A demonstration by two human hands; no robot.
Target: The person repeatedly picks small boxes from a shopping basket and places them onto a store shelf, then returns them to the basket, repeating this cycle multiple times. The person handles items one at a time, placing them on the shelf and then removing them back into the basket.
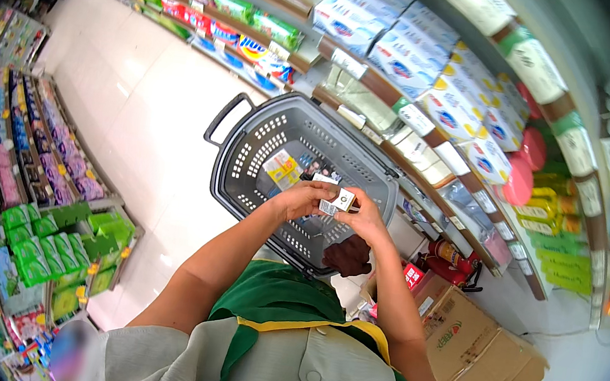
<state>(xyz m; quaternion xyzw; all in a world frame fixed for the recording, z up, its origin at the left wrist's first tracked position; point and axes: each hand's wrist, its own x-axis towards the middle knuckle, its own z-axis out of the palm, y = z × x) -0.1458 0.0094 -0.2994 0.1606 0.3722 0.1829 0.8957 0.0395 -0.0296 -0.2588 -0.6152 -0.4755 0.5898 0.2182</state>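
Both hands meet over a dark grey plastic shopping basket (pixel 316 111) that stands before me. My left hand (pixel 304 199) grips a small white printed box (pixel 343 199) from the left side. On the box's right side, my right hand (pixel 363 213) holds it too, with thumb and fingers against its edges. Below them, inside the basket, lie a yellow and white package (pixel 283 169) and several other small items, partly hidden by the hands. A dark brown bundle (pixel 348 255), perhaps cloth, is at the basket's near right edge, close to my right forearm.
Shelves with boxed soap (pixel 401 66) and bottles (pixel 539 209) run along the right. A cardboard box (pixel 473 343) and red fire extinguishers (pixel 449 263) stand at the lower right. Across the tiled aisle (pixel 150 87), green packs (pixel 43 241) are stacked beside shelves at the left.
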